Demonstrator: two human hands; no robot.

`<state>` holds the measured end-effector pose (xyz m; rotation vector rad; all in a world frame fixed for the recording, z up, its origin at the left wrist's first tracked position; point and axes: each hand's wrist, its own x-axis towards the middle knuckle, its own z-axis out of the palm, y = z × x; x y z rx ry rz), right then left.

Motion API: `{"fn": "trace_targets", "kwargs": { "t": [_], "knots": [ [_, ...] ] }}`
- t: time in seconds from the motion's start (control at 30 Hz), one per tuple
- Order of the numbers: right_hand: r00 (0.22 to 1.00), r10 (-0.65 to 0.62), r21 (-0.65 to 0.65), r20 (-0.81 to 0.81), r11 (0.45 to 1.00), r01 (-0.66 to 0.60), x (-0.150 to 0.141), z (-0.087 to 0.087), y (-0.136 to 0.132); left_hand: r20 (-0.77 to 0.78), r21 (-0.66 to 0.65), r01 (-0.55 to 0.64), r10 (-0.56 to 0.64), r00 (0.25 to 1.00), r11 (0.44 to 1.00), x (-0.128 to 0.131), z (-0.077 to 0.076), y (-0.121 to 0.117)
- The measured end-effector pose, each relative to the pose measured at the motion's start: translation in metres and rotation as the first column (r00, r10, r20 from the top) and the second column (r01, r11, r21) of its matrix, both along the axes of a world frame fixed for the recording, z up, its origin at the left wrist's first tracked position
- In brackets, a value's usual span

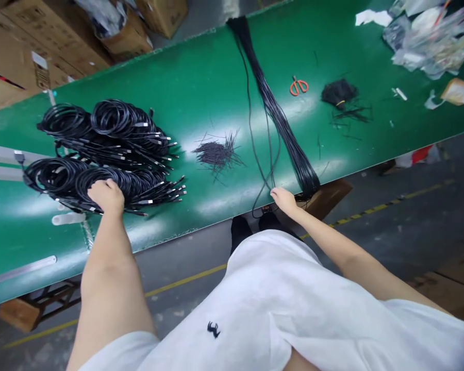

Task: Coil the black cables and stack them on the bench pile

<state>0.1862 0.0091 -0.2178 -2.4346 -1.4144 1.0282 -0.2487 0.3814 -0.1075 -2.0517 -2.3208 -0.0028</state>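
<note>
My left hand (pixel 107 196) is at the front row of coiled black cables (pixel 100 178) on the left of the table, its fingers curled at one coil. The coil partly hides its fingertips. Behind that row lies a second row of coiled cables (pixel 114 118), their metal plugs pointing right. Near the table's front edge, my right hand (pixel 284 202) pinches a loose black cable (pixel 268 180), which loops back across the green surface. Just right of it lies a long bundle of straight black cables (pixel 276 116), running from the back edge to the front.
A pile of short black ties (pixel 214 153) lies mid-table on the green table (pixel 201 206). Orange-handled scissors (pixel 298 86) and a bundle of black ties (pixel 339 93) sit to the right. Plastic bags (pixel 429 44) fill the far right; cardboard boxes (pixel 62 36) stand behind the table.
</note>
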Motion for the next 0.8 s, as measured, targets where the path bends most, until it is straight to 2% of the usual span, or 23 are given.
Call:
{"fn": "trace_targets", "kwargs": {
  "t": [0.1, 0.17, 0.2, 0.27, 0.3, 0.33, 0.37, 0.43, 0.47, 0.5, 0.53, 0.57, 0.6, 0.63, 0.67, 0.7, 0.73, 0.77, 0.8],
  "knots": [
    [0.971, 0.237, 0.053, 0.042, 0.97, -0.239, 0.008, 0.002, 0.028, 0.029, 0.077, -0.084, 0.082, 0.996, 0.993, 0.012, 0.011, -0.006],
    [0.923, 0.382, 0.048, 0.048, 0.922, -0.384, 0.013, 0.002, 0.044, 0.122, 0.177, -0.106, 0.085, 0.989, 0.978, 0.029, 0.022, -0.025],
    [0.895, 0.444, 0.044, 0.05, 0.894, -0.446, 0.016, 0.004, 0.05, 0.217, 0.226, -0.104, 0.054, 0.975, 0.969, 0.041, 0.027, -0.041],
    [0.84, 0.539, 0.052, 0.062, 0.839, -0.542, 0.021, 0.012, 0.056, 0.446, 0.289, -0.064, -0.075, 0.892, 0.955, 0.079, 0.03, -0.09],
    [0.818, 0.57, 0.064, 0.073, 0.816, -0.574, 0.024, 0.019, 0.057, 0.58, 0.202, 0.051, -0.161, 0.799, 0.978, 0.104, 0.026, -0.121],
    [0.801, 0.591, 0.084, 0.091, 0.797, -0.598, 0.027, 0.027, 0.057, 0.63, 0.111, 0.191, -0.218, 0.746, 0.975, 0.131, 0.018, -0.156],
    [0.787, 0.606, 0.115, 0.118, 0.779, -0.617, 0.032, 0.038, 0.056, 0.668, 0.033, 0.313, -0.254, 0.699, 0.949, 0.161, 0.005, -0.193],
    [0.759, 0.623, 0.204, 0.189, 0.732, -0.651, 0.047, 0.064, 0.056, 0.754, -0.093, 0.517, -0.279, 0.595, 0.851, 0.22, -0.026, -0.263],
    [0.75, 0.622, 0.262, 0.225, 0.703, -0.661, 0.06, 0.078, 0.058, 0.81, -0.143, 0.626, -0.274, 0.519, 0.766, 0.246, -0.042, -0.294],
    [0.753, 0.605, 0.33, 0.258, 0.678, -0.657, 0.075, 0.094, 0.06, 0.904, -0.198, 0.779, -0.196, 0.38, 0.595, 0.269, -0.056, -0.319],
    [0.78, 0.557, 0.406, 0.284, 0.667, -0.625, 0.092, 0.112, 0.064, 0.949, -0.217, 0.872, -0.114, 0.294, 0.439, 0.288, -0.067, -0.338],
    [0.829, 0.472, 0.486, 0.3, 0.673, -0.558, 0.11, 0.13, 0.068, 0.965, -0.21, 0.919, -0.081, 0.25, 0.335, 0.302, -0.075, -0.352],
    [0.883, 0.357, 0.564, 0.305, 0.679, -0.47, 0.128, 0.149, 0.071, 0.973, -0.199, 0.935, -0.058, 0.225, 0.293, 0.313, -0.08, -0.359],
    [0.922, 0.24, 0.633, 0.302, 0.673, -0.383, 0.144, 0.169, 0.074, 0.969, -0.196, 0.918, -0.074, 0.234, 0.344, 0.322, -0.081, -0.361],
    [0.942, 0.161, 0.68, 0.295, 0.658, -0.325, 0.155, 0.188, 0.077, 0.96, -0.186, 0.868, -0.103, 0.261, 0.461, 0.329, -0.079, -0.358],
    [0.947, 0.142, 0.7, 0.288, 0.643, -0.309, 0.162, 0.205, 0.079, 0.949, -0.162, 0.787, -0.126, 0.29, 0.595, 0.335, -0.076, -0.353],
    [0.942, 0.182, 0.699, 0.283, 0.633, -0.333, 0.165, 0.22, 0.081, 0.942, -0.127, 0.702, -0.137, 0.308, 0.7, 0.343, -0.072, -0.346],
    [0.925, 0.259, 0.689, 0.278, 0.618, -0.38, 0.165, 0.231, 0.083, 0.944, -0.097, 0.658, -0.14, 0.298, 0.747, 0.351, -0.068, -0.34],
    [0.903, 0.333, 0.681, 0.27, 0.597, -0.424, 0.163, 0.24, 0.086, 0.957, -0.082, 0.677, -0.132, 0.258, 0.731, 0.36, -0.063, -0.337]
  ]
}}
